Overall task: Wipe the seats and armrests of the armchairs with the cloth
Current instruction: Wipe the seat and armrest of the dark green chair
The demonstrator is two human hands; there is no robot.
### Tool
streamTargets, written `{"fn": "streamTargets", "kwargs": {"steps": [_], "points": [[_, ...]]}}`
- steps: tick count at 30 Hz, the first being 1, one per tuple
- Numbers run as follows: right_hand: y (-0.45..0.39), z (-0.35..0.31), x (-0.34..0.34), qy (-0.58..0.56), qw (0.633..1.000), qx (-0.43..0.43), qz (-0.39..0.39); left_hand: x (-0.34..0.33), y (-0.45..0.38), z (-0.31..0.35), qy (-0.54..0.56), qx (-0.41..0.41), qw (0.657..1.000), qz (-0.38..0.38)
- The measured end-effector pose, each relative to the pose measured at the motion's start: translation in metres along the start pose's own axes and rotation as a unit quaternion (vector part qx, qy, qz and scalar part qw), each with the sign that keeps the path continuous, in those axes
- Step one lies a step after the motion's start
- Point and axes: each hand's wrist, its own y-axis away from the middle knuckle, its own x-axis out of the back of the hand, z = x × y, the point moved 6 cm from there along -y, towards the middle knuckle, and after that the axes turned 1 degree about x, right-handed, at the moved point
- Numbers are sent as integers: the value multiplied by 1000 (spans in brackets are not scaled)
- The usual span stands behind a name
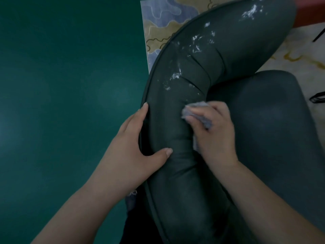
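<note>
A dark grey armchair fills the right half of the view. Its curved padded armrest [202,81] carries white smears and flecks along the upper part. My right hand [216,136] grips a crumpled grey cloth [202,114] and presses it on the inner side of the armrest, just below the smears. My left hand [139,145] holds the armrest's outer edge, thumb on top and fingers along the piping. The seat cushion [274,131] lies to the right of my right hand.
A green floor [61,103] spreads over the left side. A patterned rug [163,20] in blue, beige and cream lies under the chair at the top. Thin black legs [317,97] of other furniture show at the right edge.
</note>
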Motion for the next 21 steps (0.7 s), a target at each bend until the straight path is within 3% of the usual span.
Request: {"fn": "streamTargets", "kwargs": {"steps": [3,7,8,13,15,18,19,21], "points": [[-5,3,9,-28,998,-53,28,3,-7,2,-4,-3,1000,-18],[-13,-35,-29,-5,995,93,-47,10,-23,5,-19,-27,999,-29],[-9,-30,-28,1,995,94,-40,12,-25,5,-16,-25,999,-31],[8,19,18,-33,988,-132,71,17,-34,0,3,-29,997,-74],[-5,-4,3,-34,993,-82,77,19,-40,1,0,-46,995,-85],[-19,-42,-38,-16,999,46,-7,23,-52,2,-11,-70,993,-95],[-19,-41,-40,-5,999,54,-5,24,-56,2,-10,-73,992,-101],[-14,-18,-18,9,998,-10,62,29,-66,2,2,-74,991,-113]]}}
